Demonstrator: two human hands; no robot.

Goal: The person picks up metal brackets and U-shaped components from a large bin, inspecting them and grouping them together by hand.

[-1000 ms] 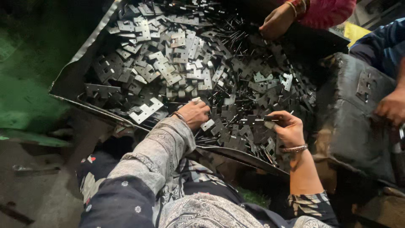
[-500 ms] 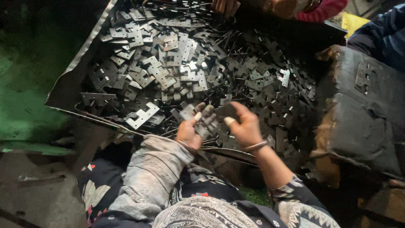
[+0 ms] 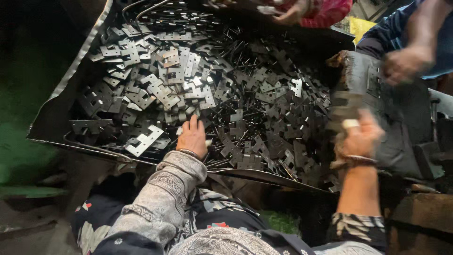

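I am seeing my left hand (image 3: pixel 192 137) lying palm down at lower centre of the frame, fingers spread apart and pressing on the metal plates (image 3: pixel 188 89) heaped in the tray (image 3: pixel 52 127), with the sleeve (image 3: pixel 160 198) angling up from below. My right hand (image 3: pixel 359 137) is lifting at right of centre, forearm upright, blurred; it is gripping a stack of plates (image 3: pixel 343 105) beside the dark block (image 3: pixel 401 118). Two other people's hands (image 3: pixel 406 61) are showing along the top right.
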